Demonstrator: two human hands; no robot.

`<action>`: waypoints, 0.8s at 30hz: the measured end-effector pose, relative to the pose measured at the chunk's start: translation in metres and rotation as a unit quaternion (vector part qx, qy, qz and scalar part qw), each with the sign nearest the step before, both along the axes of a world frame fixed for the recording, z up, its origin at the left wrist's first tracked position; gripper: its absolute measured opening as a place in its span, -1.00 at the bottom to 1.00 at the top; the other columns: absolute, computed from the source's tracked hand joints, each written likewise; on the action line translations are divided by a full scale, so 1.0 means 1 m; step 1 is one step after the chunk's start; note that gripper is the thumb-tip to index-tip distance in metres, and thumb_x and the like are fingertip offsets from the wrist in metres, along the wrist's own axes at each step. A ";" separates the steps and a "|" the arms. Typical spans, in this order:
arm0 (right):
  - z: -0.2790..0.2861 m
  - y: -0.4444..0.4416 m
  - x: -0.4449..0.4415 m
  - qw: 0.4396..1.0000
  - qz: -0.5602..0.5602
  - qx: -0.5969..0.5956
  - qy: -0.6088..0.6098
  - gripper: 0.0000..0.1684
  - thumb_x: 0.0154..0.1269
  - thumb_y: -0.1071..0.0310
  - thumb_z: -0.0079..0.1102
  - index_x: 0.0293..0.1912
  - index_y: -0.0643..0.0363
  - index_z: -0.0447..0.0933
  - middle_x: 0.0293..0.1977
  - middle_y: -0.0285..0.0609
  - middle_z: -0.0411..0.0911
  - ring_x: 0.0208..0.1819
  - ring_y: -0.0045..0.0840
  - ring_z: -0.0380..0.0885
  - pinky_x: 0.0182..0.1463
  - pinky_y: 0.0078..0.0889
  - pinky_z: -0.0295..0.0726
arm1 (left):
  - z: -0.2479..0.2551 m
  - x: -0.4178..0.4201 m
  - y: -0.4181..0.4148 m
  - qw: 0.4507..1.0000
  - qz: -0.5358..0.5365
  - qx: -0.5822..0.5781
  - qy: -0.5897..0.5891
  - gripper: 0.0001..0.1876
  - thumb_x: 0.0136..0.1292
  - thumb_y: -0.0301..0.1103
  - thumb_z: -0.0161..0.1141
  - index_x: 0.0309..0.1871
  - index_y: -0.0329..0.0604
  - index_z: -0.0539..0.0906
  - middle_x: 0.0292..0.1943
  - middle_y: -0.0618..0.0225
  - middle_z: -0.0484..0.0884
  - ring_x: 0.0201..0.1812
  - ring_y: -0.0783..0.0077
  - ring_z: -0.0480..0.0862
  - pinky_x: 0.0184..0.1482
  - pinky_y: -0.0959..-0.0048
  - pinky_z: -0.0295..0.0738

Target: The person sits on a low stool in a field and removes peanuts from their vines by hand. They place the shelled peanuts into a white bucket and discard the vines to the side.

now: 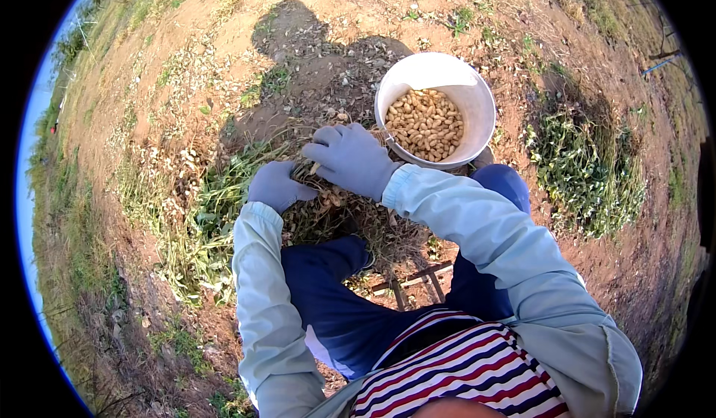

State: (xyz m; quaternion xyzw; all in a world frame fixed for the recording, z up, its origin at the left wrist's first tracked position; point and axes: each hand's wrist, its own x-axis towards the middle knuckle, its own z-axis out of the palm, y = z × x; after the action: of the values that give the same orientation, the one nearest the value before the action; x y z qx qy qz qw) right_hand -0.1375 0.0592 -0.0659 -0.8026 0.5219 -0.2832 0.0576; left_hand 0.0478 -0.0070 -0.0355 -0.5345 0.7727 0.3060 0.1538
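My left hand [279, 186], in a grey-blue glove, is closed around the stems of a bunch of uprooted peanut plants [224, 194]. Close beside it on the right, my right hand [355, 160], gloved alike, has its fingers bent over the roots and pods of the same bunch. The fingertips of both hands are partly hidden among the stems. Right of my right hand stands a white plastic bucket [481, 105], holding many unshelled peanuts [428, 127] at its bottom.
A heap of green peanut plants [587, 172] lies on the soil at the right. More pulled plants with pods [168, 177] lie at the left. Wooden or metal bars [417, 281] show between my legs. Dry leaves litter the reddish soil beyond my hands.
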 end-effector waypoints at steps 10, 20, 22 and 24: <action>-0.007 0.001 0.008 0.996 0.023 0.071 0.040 -0.84 0.14 0.20 0.22 -0.26 -0.04 0.54 -0.26 -0.30 0.50 -0.11 -0.38 0.53 -0.11 -0.28 0.46 | 0.001 -0.002 0.005 0.999 -0.005 -0.001 -0.040 -0.49 -0.28 -0.24 0.50 -0.16 -0.27 0.70 -0.35 0.09 0.71 -0.30 0.17 0.68 -0.14 0.31 0.49; -0.013 0.003 0.005 0.951 0.020 0.172 -0.257 -0.79 0.24 0.17 0.13 -0.21 0.06 0.53 -0.26 -0.12 0.59 -0.21 -0.16 0.59 -0.13 -0.09 0.55 | -0.008 0.001 0.007 0.997 -0.017 0.077 -0.007 -0.47 -0.28 -0.02 0.47 -0.19 -0.08 0.71 -0.30 0.13 0.72 -0.22 0.11 0.70 -0.11 0.24 0.54; -0.007 0.005 0.004 0.949 0.003 0.202 -0.244 -0.77 0.25 0.15 0.12 -0.19 0.07 0.52 -0.28 -0.10 0.60 -0.22 -0.15 0.59 -0.14 -0.09 0.55 | 0.002 -0.006 0.011 0.997 -0.038 0.062 -0.021 -0.48 -0.28 -0.01 0.47 -0.20 -0.08 0.71 -0.32 0.14 0.72 -0.23 0.10 0.70 -0.12 0.23 0.54; -0.006 0.005 0.007 0.956 -0.029 0.200 -0.214 -0.78 0.23 0.14 0.16 -0.21 0.03 0.56 -0.33 -0.18 0.62 -0.30 -0.22 0.61 -0.17 -0.20 0.56 | 0.018 -0.017 0.014 0.995 -0.061 0.051 -0.052 -0.44 -0.27 0.02 0.46 -0.17 -0.11 0.70 -0.28 0.11 0.71 -0.19 0.07 0.69 -0.10 0.21 0.53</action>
State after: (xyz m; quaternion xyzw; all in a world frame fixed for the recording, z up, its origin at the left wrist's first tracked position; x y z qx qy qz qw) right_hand -0.1300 0.0646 -0.0717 -0.6801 0.5663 -0.3393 0.3188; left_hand 0.0305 0.0065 -0.0178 -0.4928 0.7782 0.3071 0.2392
